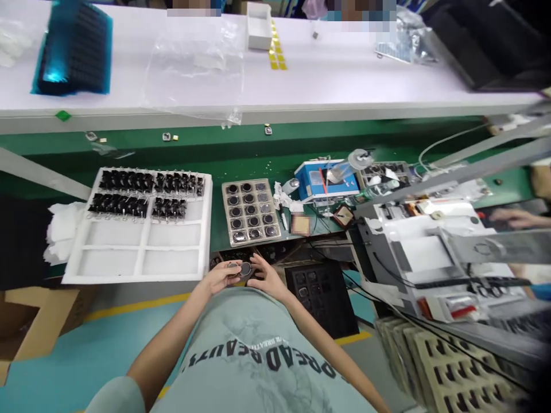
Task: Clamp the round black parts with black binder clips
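Note:
At the bench's front edge, close to my body, my left hand (222,276) grips a small round black disc-shaped part (245,268) with a pale rim. Another round piece shows among the left fingers, too small to make out. My right hand (266,277) is just right of the disc, its thumb and fingers apart and curved towards it; I cannot tell whether a fingertip touches it. Beyond the hands lies a clear plastic tray (230,240) with round dark parts in several pockets. A white foam tray (140,252) on the left holds rows of black clipped pieces.
A blue box-shaped device (305,182) stands behind the tray's right side. Grey equipment (387,252) with cables fills the right, and a black tray (322,301) sits low beside me. A cardboard box (47,321) is at lower left. Another person's hand (514,219) appears far right.

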